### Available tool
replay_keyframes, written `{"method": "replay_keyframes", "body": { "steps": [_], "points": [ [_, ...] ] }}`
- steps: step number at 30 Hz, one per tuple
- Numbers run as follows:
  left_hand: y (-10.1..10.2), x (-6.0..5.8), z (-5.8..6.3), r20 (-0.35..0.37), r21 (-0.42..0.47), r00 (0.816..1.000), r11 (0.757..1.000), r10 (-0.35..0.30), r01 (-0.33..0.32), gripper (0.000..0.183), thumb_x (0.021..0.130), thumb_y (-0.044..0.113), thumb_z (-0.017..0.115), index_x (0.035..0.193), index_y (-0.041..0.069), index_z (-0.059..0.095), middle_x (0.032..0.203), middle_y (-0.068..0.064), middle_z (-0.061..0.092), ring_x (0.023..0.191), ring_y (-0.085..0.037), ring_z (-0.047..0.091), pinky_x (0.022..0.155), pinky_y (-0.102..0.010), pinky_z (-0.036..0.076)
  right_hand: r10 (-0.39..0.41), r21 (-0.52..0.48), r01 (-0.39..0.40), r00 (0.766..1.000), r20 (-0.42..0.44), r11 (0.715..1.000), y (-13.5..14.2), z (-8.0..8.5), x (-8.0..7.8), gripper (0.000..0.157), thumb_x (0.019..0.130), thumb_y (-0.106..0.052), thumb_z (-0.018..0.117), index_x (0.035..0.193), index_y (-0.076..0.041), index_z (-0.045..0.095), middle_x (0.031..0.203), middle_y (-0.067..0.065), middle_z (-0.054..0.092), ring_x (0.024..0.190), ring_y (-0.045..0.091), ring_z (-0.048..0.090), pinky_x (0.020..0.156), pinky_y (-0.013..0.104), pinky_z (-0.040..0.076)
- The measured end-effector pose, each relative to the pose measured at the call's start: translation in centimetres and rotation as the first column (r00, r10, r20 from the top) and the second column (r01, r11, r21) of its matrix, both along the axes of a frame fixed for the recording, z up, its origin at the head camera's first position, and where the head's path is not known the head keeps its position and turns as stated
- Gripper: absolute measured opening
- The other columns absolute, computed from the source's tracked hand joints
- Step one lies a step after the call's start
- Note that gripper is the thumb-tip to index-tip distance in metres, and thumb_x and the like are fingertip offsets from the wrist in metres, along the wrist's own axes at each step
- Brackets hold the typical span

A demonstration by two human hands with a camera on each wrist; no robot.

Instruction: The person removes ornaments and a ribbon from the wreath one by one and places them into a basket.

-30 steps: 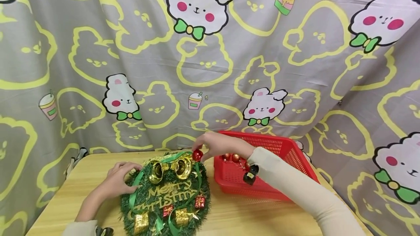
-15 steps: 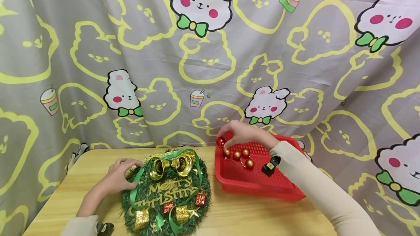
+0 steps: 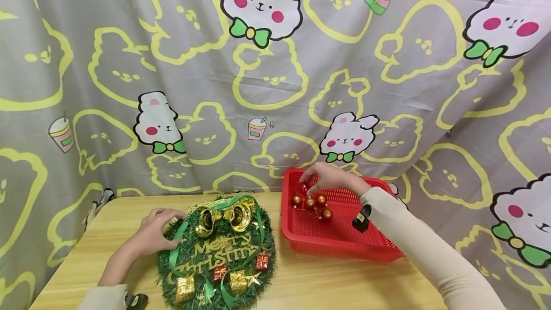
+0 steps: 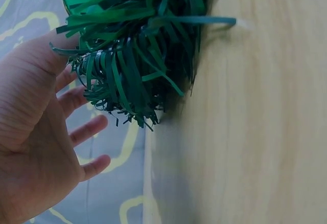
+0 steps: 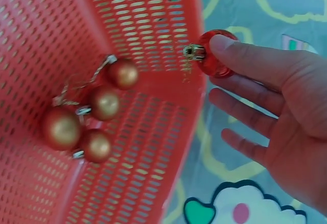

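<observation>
My right hand (image 3: 325,176) pinches a shiny red Christmas bauble (image 5: 217,53) between thumb and fingers, at the back left of the red plastic basket (image 3: 331,238). The bauble's gold cap points toward the basket's inside in the right wrist view. Several matte gold-brown baubles (image 5: 61,127) lie together inside the basket. My left hand (image 3: 155,233) rests at the left edge of a green tinsel Christmas wreath (image 3: 232,252); its fingers are loosely spread in the left wrist view, and the thumb tip is hidden by tinsel. The wreath bears gold bells (image 3: 240,218), a green ribbon and gold lettering.
Wreath and basket stand side by side on a light wooden table (image 3: 314,281), a narrow strip of wood between them. A grey curtain (image 3: 275,80) with cartoon rabbits hangs close behind the table's back edge.
My right hand has carried the red bauble from the wreath's upper right to the right, over the basket's back left. My left hand has stayed at the wreath.
</observation>
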State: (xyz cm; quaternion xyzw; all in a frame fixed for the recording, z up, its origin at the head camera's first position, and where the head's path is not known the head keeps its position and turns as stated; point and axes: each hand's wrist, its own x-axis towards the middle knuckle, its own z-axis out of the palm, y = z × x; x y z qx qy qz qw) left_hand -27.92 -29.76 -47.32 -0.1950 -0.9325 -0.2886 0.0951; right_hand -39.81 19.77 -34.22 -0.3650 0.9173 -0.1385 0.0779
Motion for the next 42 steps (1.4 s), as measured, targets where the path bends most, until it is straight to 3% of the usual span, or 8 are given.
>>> {"method": "replay_keyframes", "body": {
  "steps": [5,9,20,26,32,42],
  "points": [
    [0.1,0.1,0.1,-0.005,-0.002,1.0,1.0,-0.004,0.004,0.056,0.07,0.012,0.089,0.121,0.016,0.066,0.121,-0.006,0.067,0.127,-0.048,0.04,0.096,-0.076,0.028,0.026,-0.022,-0.027,0.999,-0.031,0.999,0.1,-1.4,-0.2,0.033,0.082,-0.017,0.086,0.113,-0.008,0.076,0.106,0.001,0.077,0.099,0.015,0.07,0.088,0.033,0.059],
    [0.1,0.0,0.1,0.001,-0.003,1.0,1.0,-0.002,0.002,0.057,0.07,0.012,0.089,0.122,0.016,0.066,0.122,-0.007,0.067,0.127,-0.049,0.04,0.097,-0.076,0.027,0.039,-0.032,-0.04,0.999,-0.009,0.999,-0.1,-2.3,-0.1,0.033,0.082,-0.014,0.085,0.113,-0.007,0.076,0.106,0.004,0.077,0.099,0.016,0.069,0.088,0.033,0.059],
    [0.2,0.2,-0.4,-0.002,-0.015,1.0,1.0,-0.006,0.006,0.057,0.069,0.013,0.091,0.12,0.019,0.066,0.119,-0.004,0.067,0.125,-0.048,0.042,0.094,-0.074,0.03,0.028,0.056,-0.029,0.999,0.026,0.998,0.2,-5.3,0.1,0.037,0.081,-0.02,0.087,0.115,-0.007,0.076,0.107,0.003,0.077,0.098,0.018,0.07,0.087,0.034,0.061],
    [0.2,0.1,-0.3,0.001,-0.013,1.0,1.0,0.009,-0.009,0.059,0.067,0.014,0.092,0.121,0.018,0.066,0.117,-0.004,0.068,0.126,-0.047,0.042,0.094,-0.076,0.03,0.045,0.059,-0.045,0.999,0.014,0.997,0.4,-5.6,-0.1,0.036,0.08,-0.015,0.088,0.112,-0.006,0.077,0.101,0.003,0.077,0.09,0.023,0.069,0.079,0.03,0.059],
    [0.0,0.0,-0.1,0.005,-0.011,1.0,1.0,0.011,-0.011,0.061,0.066,0.015,0.092,0.121,0.019,0.067,0.119,-0.004,0.068,0.126,-0.046,0.042,0.095,-0.076,0.03,0.064,0.081,-0.065,0.998,0.012,0.995,0.1,-5.7,0.1,0.039,0.08,-0.013,0.087,0.117,-0.003,0.076,0.107,0.007,0.078,0.097,0.022,0.071,0.086,0.034,0.06],
    [0.1,-0.1,-0.2,-0.011,-0.013,1.0,1.0,0.004,-0.004,0.059,0.067,0.014,0.092,0.12,0.019,0.066,0.117,-0.004,0.068,0.124,-0.045,0.043,0.093,-0.074,0.031,0.034,0.114,-0.038,0.999,0.034,0.993,-0.8,-6.0,0.4,0.037,0.08,-0.016,0.087,0.115,-0.006,0.077,0.103,0.004,0.078,0.089,0.014,0.069,0.083,0.031,0.06]
  ]
}}
